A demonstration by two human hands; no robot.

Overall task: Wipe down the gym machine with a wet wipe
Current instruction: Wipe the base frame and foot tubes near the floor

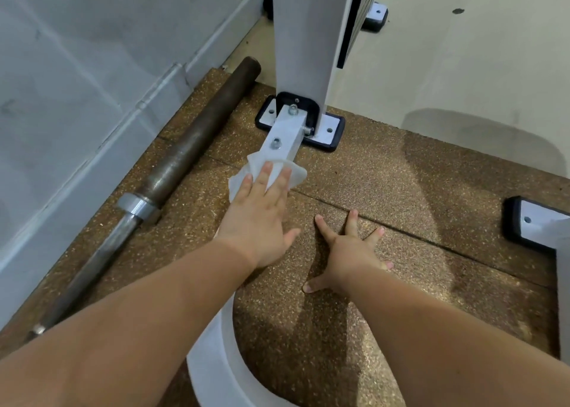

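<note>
Pressing the wet wipe [239, 182] onto the floor bar [284, 135] of the gym machine [303, 36].
My left hand [258, 221], fingers straight, holds it flat; my right hand [349, 252] lies spread mid-mat [416, 197].

Head cam, wide-angle, looking fwd/down, close above machine base [327, 131] and mat [401, 191].

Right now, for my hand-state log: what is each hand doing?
Left hand: open, straight fingers pressing the wet wipe on the white bar.
Right hand: open, spread flat on the floor mat, holding nothing.
</note>
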